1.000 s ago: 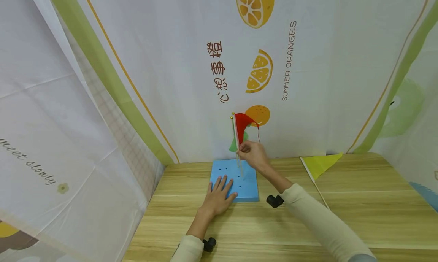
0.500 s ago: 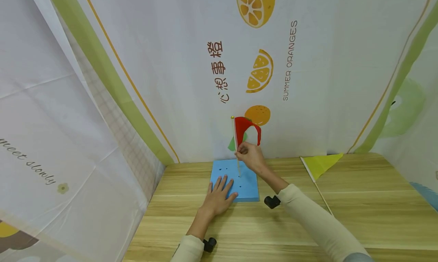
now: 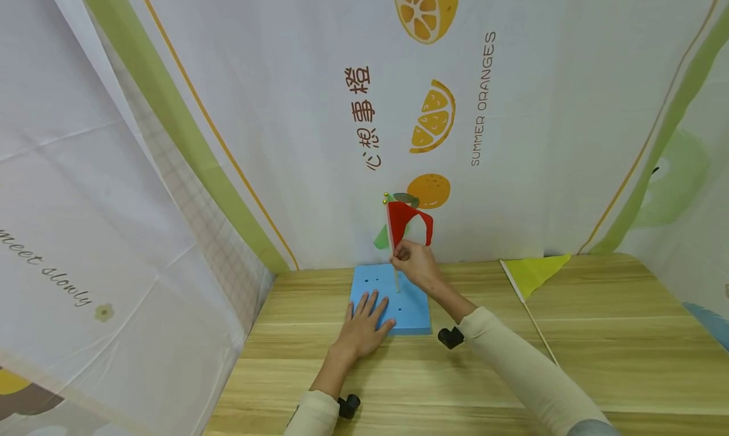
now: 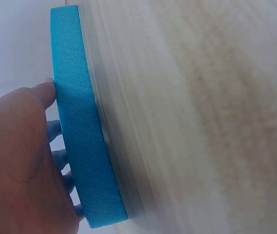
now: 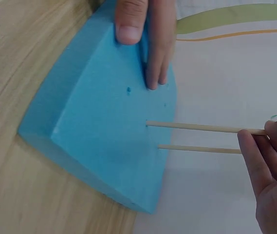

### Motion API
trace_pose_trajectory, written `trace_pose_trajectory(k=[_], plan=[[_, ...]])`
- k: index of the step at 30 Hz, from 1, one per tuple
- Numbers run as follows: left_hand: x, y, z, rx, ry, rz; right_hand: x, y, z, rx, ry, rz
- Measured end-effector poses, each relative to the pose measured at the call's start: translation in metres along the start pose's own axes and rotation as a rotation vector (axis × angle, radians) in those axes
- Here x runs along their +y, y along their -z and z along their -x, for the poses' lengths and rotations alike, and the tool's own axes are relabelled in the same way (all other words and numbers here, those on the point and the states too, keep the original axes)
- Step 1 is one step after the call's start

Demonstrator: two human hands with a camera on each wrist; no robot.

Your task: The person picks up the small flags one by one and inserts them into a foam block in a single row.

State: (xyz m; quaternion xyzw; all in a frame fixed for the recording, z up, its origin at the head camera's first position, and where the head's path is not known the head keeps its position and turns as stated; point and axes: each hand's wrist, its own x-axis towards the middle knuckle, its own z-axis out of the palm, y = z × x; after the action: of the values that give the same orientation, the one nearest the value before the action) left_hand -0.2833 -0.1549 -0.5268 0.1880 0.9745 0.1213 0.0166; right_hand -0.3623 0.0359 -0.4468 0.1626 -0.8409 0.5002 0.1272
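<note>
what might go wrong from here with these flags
The right hand pinches the red flag, which overlaps the green flag in the head view, so it might snag or knock it.
Its stick meets the blue block, but how deep is unclear; it could tip if released now.
The right sleeve hides the yellow flag's lower end and might nudge it.

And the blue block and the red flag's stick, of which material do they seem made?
Blue block: probably matte foam; its thick edge shows a fine grain. Red flag's stick: likely bare wood or bamboo, dull and pale tan.
</note>
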Motion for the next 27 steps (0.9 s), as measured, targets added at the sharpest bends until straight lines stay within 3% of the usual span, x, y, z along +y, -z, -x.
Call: trace_pose_trajectory(k=[15,27], plan=[[0.001,-0.0016,-0.0015,0.0,0.004,-0.008,0.0068,-0.003,0.002,0.006,-0.029,0.038],[0.002,0.002,-0.0006,0.006,-0.004,0.011,0.0091,-0.0021,0.0067,-0.019,-0.035,-0.002]])
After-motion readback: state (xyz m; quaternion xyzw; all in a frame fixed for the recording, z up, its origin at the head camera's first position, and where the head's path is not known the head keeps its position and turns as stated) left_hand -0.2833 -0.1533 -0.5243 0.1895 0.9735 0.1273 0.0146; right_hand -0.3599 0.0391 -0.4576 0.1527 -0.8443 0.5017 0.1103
